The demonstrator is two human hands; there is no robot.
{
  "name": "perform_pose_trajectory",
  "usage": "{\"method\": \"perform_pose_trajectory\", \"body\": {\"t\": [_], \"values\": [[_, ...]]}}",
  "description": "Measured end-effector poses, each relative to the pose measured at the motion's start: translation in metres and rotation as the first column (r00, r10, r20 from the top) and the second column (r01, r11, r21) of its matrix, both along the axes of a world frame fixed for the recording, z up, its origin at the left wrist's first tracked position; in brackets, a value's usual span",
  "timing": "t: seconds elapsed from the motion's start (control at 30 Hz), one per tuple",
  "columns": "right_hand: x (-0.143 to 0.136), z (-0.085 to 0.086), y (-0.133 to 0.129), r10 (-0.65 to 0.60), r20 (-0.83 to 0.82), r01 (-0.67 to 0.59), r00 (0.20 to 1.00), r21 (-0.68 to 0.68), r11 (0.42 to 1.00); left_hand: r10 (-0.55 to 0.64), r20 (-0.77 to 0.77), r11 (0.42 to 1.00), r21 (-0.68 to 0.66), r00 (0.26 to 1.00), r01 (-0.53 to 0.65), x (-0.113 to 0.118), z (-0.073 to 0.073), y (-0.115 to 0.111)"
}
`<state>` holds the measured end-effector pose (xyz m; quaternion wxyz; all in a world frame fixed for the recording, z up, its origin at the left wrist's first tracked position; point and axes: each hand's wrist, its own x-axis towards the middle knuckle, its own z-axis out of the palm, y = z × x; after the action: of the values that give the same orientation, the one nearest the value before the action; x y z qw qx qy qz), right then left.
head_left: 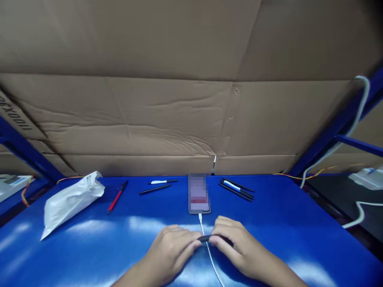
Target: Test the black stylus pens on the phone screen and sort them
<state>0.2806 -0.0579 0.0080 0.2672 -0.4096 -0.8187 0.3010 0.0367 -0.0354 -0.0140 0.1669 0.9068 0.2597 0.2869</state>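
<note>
Both hands meet low in the middle of the head view, over the blue table. Between them lies a black pen (205, 238), held roughly level and mostly covered by fingers. My left hand (172, 249) is closed, its thumb and fingers pinching the pen's left end. Around the right part of the pen my right hand (235, 243) is closed too, with a dark end showing beside its palm. A white charging cable (211, 257) runs beneath the pen, up to a phone (198, 195) with a blurred screen.
Black pens and a blue-and-white one (231, 184) lie right of the phone. To its left are a white-and-black pen (158, 182), a black pen (154, 189), a red pen (116, 200) and a white plastic bag (72, 201). Cardboard (134, 119) walls the back, between blue frame posts.
</note>
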Motion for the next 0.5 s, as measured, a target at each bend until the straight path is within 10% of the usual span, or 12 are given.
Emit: {"method": "perform_pose_trajectory", "body": {"t": [0.5], "values": [[-0.0005, -0.0022, -0.0011, 0.036, 0.077, -0.043, 0.996, 0.083, 0.996, 0.043, 0.019, 0.997, 0.055, 0.999, -0.044, 0.0039, 0.0012, -0.0022]]}}
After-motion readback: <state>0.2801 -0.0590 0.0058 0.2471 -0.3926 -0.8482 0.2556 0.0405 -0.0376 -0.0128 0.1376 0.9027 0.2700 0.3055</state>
